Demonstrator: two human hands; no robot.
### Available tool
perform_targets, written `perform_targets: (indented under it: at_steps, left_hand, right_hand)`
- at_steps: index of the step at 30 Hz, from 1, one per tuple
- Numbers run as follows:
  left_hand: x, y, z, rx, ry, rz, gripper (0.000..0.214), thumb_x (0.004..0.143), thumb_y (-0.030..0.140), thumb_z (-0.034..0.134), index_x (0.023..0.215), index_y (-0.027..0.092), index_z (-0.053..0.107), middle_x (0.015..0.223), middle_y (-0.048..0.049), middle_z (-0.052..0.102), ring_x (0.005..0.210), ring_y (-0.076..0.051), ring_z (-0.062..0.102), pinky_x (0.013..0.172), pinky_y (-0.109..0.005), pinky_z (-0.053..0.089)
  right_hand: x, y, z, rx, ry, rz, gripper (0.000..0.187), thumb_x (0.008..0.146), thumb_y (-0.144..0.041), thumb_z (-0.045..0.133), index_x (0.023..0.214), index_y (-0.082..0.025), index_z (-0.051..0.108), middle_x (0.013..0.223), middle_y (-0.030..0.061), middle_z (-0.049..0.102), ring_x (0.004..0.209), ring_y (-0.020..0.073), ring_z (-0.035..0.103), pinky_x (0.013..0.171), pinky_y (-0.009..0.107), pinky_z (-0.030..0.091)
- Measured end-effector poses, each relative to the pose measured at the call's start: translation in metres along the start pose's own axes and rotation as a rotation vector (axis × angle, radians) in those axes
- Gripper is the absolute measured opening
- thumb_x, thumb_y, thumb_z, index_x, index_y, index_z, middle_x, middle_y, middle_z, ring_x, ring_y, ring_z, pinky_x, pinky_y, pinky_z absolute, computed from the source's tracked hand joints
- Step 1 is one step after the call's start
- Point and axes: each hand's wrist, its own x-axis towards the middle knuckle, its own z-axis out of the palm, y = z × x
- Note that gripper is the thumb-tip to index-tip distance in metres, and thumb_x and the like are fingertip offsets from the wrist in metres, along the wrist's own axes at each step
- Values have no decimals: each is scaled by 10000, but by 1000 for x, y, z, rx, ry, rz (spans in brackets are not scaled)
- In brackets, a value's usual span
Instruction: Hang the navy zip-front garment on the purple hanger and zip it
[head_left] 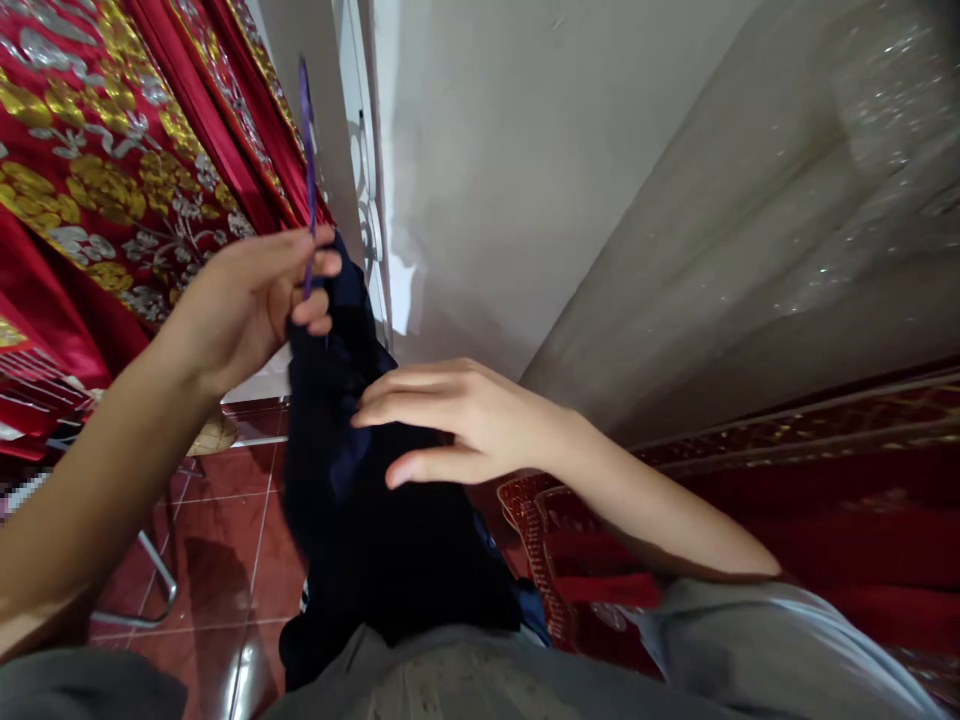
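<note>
My left hand (251, 300) is closed on a thin purple strip (308, 150) that looks like a clothes hanger seen edge-on, its upper end pointing up. A dark navy-black garment (360, 520) hangs below and behind that hand, down toward my body; its exact kind cannot be told. Over the garment's upper part, my right hand (457, 420) has its fingers stretched out and its thumb apart, holding nothing. Its fingertips are close to the dark cloth; whether they touch it is unclear.
Red cloth with gold and silver patterns (112, 180) hangs at the left. A pale wall (555, 130) stands ahead, with plastic-wrapped grey material (787, 220) at the right. Red decorated fabric (600, 560) lies lower right. A metal chair leg (161, 600) rests on red floor tiles (247, 560).
</note>
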Motion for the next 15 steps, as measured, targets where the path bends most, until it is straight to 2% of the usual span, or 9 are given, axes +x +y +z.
perform_targets:
  at_steps: [1, 3, 5, 7, 8, 10, 12, 13, 15]
  left_hand:
    - [-9, -5, -6, -15, -14, -66, 283, 1002, 373, 464, 1157, 179, 599, 917, -46, 617, 462, -44, 416, 519, -263, 442]
    - [-26, -16, -20, -28, -59, -169, 293, 961, 443, 537, 1133, 226, 631, 704, 12, 515, 386, -32, 194, 379, -219, 237]
    - [-38, -22, -37, 36, -142, -214, 298, 918, 470, 634, 1097, 235, 672, 578, 44, 411, 375, -40, 175, 356, -189, 122]
    - [-42, -25, -52, 143, -208, -168, 315, 883, 486, 712, 1021, 204, 713, 512, 50, 382, 378, -48, 236, 353, -165, 130]
    - [-41, -25, -58, 194, -211, -112, 334, 876, 504, 726, 972, 184, 725, 493, 47, 389, 385, -51, 272, 355, -159, 158]
    - [-33, -27, -67, 281, -129, 44, 400, 866, 557, 736, 901, 158, 731, 488, 32, 433, 407, -57, 355, 367, -152, 234]
    - [-19, -30, -74, 333, 20, 183, 487, 848, 630, 736, 885, 145, 724, 511, 25, 472, 430, -56, 405, 385, -149, 290]
    - [-11, -33, -77, 353, 87, 239, 532, 840, 667, 731, 878, 136, 715, 517, 26, 479, 436, -53, 416, 392, -148, 309]
    - [4, -39, -82, 412, 186, 323, 604, 860, 712, 685, 877, 108, 692, 538, 25, 506, 457, -43, 435, 442, -161, 391]
  right_hand:
    - [0, 9, 1, -13, 70, 5, 270, 1018, -428, 577, 1038, -184, 693, 1023, 76, 718, 948, 166, 684, 856, 311, 546]
    - [-2, 36, -2, -97, 312, 123, 274, 1034, -413, 543, 1073, -198, 708, 1082, 85, 730, 1042, 183, 685, 976, 358, 527]
    - [-9, 67, -5, -190, 491, 330, 352, 1022, -487, 528, 1190, -229, 698, 1232, 103, 701, 1223, 229, 629, 1097, 446, 461]
    - [-18, 96, -8, -147, 481, 514, 467, 972, -616, 543, 1215, -250, 703, 1269, 100, 691, 1284, 260, 594, 1116, 482, 442]
    - [-23, 107, -9, -59, 423, 594, 503, 942, -672, 553, 1132, -242, 733, 1171, 93, 724, 1207, 261, 636, 1059, 462, 488]
    - [-30, 122, -12, 192, 359, 722, 565, 874, -755, 584, 822, -212, 729, 794, 49, 711, 829, 206, 692, 782, 353, 570]
    - [-31, 125, -19, 421, 461, 776, 608, 806, -776, 653, 618, -199, 610, 552, -10, 560, 531, 128, 557, 531, 264, 489]
    - [-28, 124, -24, 501, 559, 779, 595, 784, -751, 701, 605, -197, 581, 528, -26, 527, 491, 111, 520, 489, 246, 462]
    - [-16, 117, -37, 599, 719, 756, 488, 784, -628, 791, 673, -191, 604, 579, -31, 568, 550, 117, 581, 530, 245, 508]
